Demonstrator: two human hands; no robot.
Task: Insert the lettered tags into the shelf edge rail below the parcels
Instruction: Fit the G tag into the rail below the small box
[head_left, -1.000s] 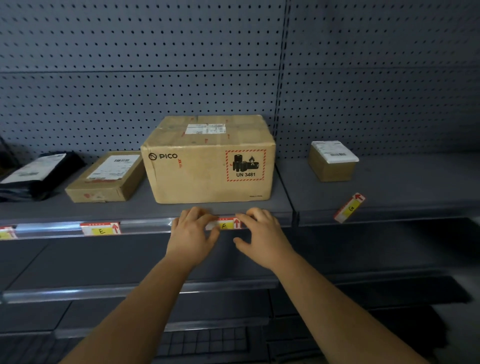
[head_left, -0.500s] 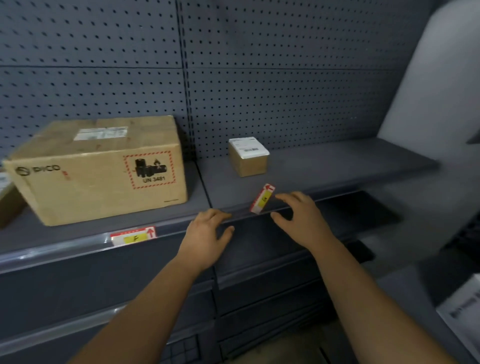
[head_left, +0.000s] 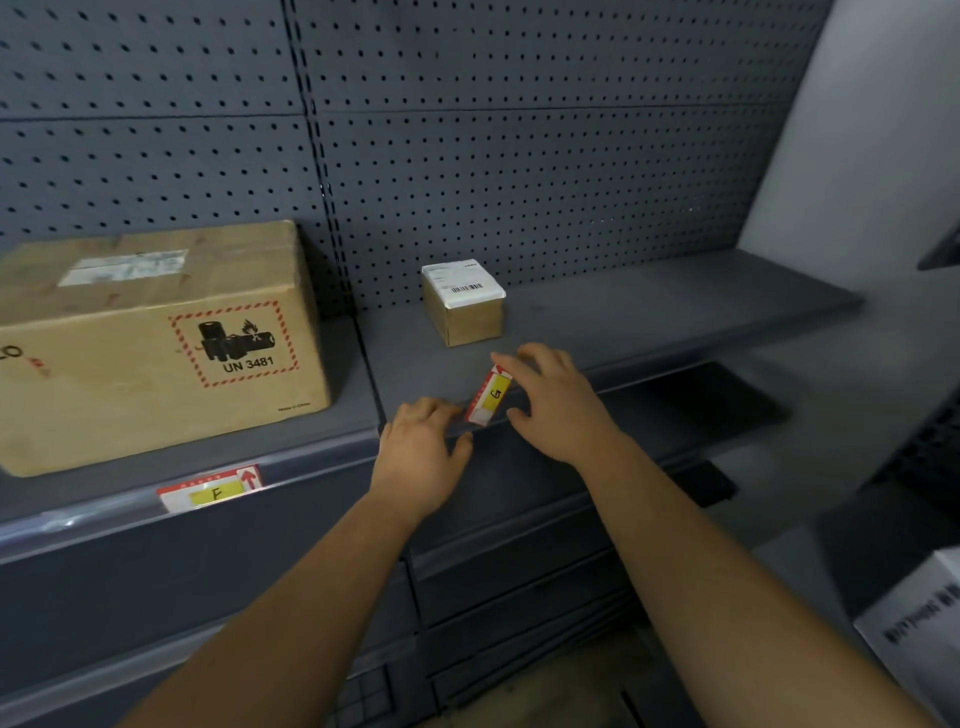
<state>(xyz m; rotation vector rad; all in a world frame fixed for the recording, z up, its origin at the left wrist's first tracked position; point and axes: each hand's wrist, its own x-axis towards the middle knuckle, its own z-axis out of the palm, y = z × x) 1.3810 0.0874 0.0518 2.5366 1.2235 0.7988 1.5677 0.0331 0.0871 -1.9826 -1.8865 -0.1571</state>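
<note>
I see the white, red and yellow paper tag lettered G lying slanted on the front lip of the grey metal shelf. My right hand curls over the tag, forefinger at its top and thumb by its lower edge; I cannot tell whether it grips. My left hand rests relaxed just left of the tag. A small brown cardboard parcel stands behind the tag.

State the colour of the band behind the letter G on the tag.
Yellow, on the G tag; the head view shows it best.

Head camera, downward, seemingly near shelf.
</note>
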